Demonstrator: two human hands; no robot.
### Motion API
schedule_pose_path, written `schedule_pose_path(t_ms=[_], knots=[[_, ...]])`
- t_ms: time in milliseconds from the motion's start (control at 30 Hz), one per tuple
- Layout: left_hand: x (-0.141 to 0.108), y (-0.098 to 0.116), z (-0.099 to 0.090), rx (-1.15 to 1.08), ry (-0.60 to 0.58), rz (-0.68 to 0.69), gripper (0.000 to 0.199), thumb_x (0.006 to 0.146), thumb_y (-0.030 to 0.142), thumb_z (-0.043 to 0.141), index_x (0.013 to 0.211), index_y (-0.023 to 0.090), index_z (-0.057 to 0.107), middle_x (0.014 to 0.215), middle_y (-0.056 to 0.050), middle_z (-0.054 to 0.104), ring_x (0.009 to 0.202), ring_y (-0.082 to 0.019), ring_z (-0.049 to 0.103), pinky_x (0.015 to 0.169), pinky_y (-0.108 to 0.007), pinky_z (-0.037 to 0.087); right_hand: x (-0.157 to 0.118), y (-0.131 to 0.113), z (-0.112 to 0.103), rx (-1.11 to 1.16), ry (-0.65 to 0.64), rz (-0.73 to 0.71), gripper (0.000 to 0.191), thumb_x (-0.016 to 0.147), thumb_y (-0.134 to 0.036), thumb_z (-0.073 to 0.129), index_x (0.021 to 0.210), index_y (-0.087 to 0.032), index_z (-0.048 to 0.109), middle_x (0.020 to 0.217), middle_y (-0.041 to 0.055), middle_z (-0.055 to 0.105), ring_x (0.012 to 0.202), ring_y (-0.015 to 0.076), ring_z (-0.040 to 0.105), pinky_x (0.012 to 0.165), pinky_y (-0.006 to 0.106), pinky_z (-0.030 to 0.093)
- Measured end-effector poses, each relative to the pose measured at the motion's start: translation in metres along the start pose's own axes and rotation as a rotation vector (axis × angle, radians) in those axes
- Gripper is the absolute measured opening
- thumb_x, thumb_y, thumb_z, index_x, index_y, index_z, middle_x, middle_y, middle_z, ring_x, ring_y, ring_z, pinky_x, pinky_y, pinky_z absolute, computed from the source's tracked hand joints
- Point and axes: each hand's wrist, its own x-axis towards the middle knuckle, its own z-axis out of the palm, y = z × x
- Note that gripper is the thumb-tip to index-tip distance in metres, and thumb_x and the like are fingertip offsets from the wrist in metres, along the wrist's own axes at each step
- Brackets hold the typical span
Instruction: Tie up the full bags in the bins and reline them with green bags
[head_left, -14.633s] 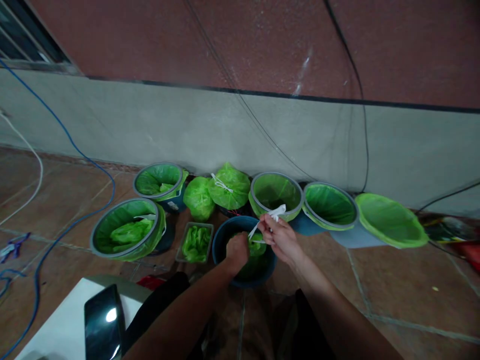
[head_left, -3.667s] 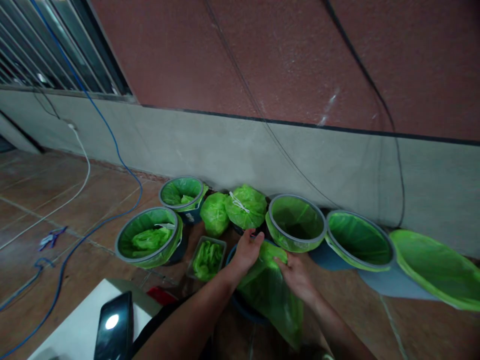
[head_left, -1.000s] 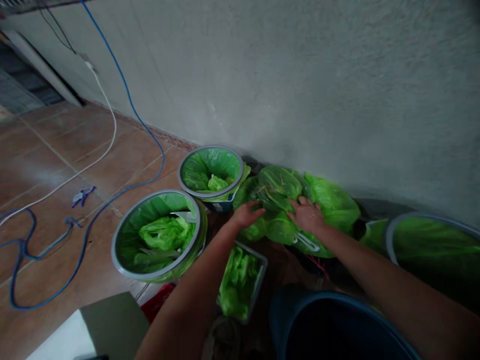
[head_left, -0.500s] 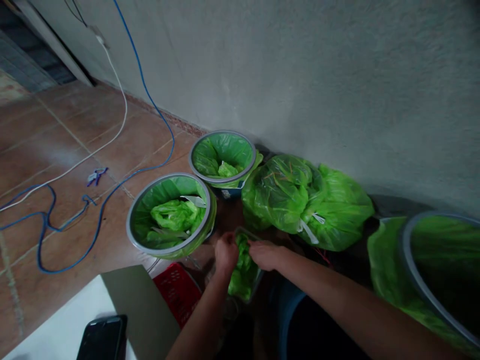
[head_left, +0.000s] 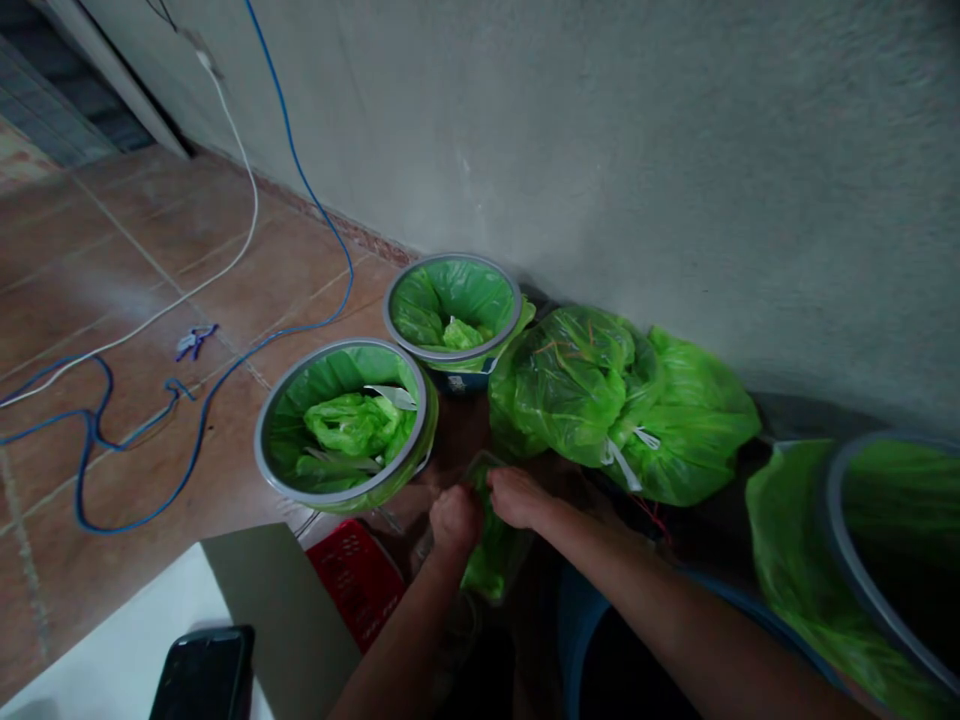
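Observation:
Low in front of me, a see-through plastic bag [head_left: 491, 575] has crumpled bright green plastic film showing inside it. My left hand [head_left: 456, 517] is closed at its upper left edge, fingers curled in and knuckles up. Against the upper right side, my right hand [head_left: 516, 497] is also closed, with its fingertips pinched on the plastic. A narrow gap separates the two hands. The exact grip of the fingertips is hidden by the hands and the dim light. Just left of them stands a grey-rimmed bin [head_left: 424, 430] lined with green film, holding crumpled green bags.
Behind it stands another lined bin [head_left: 517, 300]. Full green bags [head_left: 577, 370] tied with white strips lean near the wall. A third bin [head_left: 836, 500] is at right. A phone [head_left: 204, 672] lies on a white box [head_left: 150, 610], beside a red item [head_left: 356, 580]. Blue cable [head_left: 202, 430] crosses the tiles.
My hands have shifted slightly, and the right has turned so its knuckles show more. Less green shows between them. The view has tilted a little.

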Motion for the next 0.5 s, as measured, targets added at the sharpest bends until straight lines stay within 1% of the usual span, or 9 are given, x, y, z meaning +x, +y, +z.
schedule_pose_path(t_ms=[67,133,200,233,333,400,433,467,500], knots=[[-0.012,0.001,-0.01,-0.056,0.054,0.03,0.026,0.091,0.027,0.048,0.099,0.021,0.071,0.096,-0.012,0.075,0.094,-0.027,0.07,0.079,-0.034,0.05,0.001,-0.004,0.0,0.194,0.04,0.066,0.031,0.095,-0.028,0.044,0.093,-0.013,0.07,0.098,0.0152,0.073,0.09,0.021,0.068,0.075,0.028,0.049],[-0.031,0.002,-0.016,-0.164,0.068,0.11,0.022,0.089,0.026,0.051,0.096,0.022,0.071,0.091,-0.008,0.075,0.088,-0.023,0.071,0.077,-0.03,0.049,0.003,-0.008,0.002,0.541,0.037,0.139,0.037,0.096,-0.039,0.043,0.084,-0.015,0.068,0.079,0.0079,0.07,0.069,0.0161,0.064,0.061,0.025,0.046],[-0.05,0.002,-0.019,-0.319,0.093,0.221,0.022,0.089,0.025,0.051,0.097,0.021,0.071,0.091,-0.006,0.075,0.086,-0.02,0.07,0.078,-0.028,0.049,0.003,-0.01,0.004,0.842,0.032,0.169,0.025,0.089,-0.032,0.054,0.073,-0.015,0.064,0.063,0.0,0.061,0.055,0.0113,0.053,0.053,0.022,0.038],[-0.058,0.002,-0.02,-0.408,0.134,0.251,0.023,0.09,0.026,0.05,0.098,0.02,0.071,0.092,-0.006,0.075,0.087,-0.019,0.07,0.08,-0.028,0.05,0.001,-0.011,0.005,0.917,0.032,0.149,0.018,0.085,-0.025,0.057,0.07,-0.015,0.062,0.06,-0.0024,0.057,0.053,0.01,0.049,0.053,0.022,0.036],[-0.066,0.003,-0.032,-0.615,0.321,0.182,0.03,0.092,0.032,0.046,0.102,0.018,0.07,0.095,-0.007,0.074,0.09,-0.019,0.068,0.083,-0.029,0.05,-0.013,-0.01,0.003,0.942,0.026,-0.023,0.01,0.077,-0.01,0.056,0.074,-0.016,0.064,0.065,-0.0028,0.058,0.061,0.0107,0.053,0.06,0.022,0.039],[-0.056,0.004,-0.047,-0.676,0.358,0.136,0.032,0.092,0.033,0.045,0.103,0.017,0.07,0.094,-0.007,0.074,0.089,-0.019,0.068,0.082,-0.029,0.05,-0.031,-0.01,0.002,0.831,0.017,-0.206,0.014,0.077,-0.01,0.054,0.077,-0.017,0.066,0.074,-0.0005,0.065,0.073,0.0133,0.059,0.068,0.023,0.042],[-0.047,0.005,-0.054,-0.696,0.3,0.165,0.032,0.091,0.033,0.046,0.104,0.017,0.07,0.093,-0.007,0.074,0.088,-0.019,0.068,0.081,-0.029,0.05,-0.041,-0.011,0.002,0.735,0.025,-0.283,0.016,0.077,-0.009,0.053,0.077,-0.018,0.067,0.077,0.0008,0.067,0.077,0.0146,0.06,0.071,0.024,0.042],[-0.037,0.006,-0.062,-0.717,0.194,0.223,0.031,0.089,0.032,0.048,0.104,0.016,0.07,0.094,-0.006,0.074,0.088,-0.019,0.068,0.08,-0.028,0.05,-0.051,-0.012,0.002,0.629,0.039,-0.343,0.018,0.077,-0.008,0.052,0.076,-0.018,0.067,0.079,0.002,0.068,0.08,0.0155,0.061,0.074,0.025,0.042],[-0.026,0.008,-0.067,-0.726,0.03,0.296,0.029,0.087,0.031,0.051,0.102,0.016,0.072,0.095,-0.006,0.075,0.088,-0.019,0.068,0.079,-0.027,0.05,-0.061,-0.013,0.004,0.522,0.056,-0.385,0.02,0.078,-0.007,0.05,0.077,-0.018,0.067,0.08,0.0032,0.068,0.081,0.0162,0.062,0.076,0.026,0.042]])
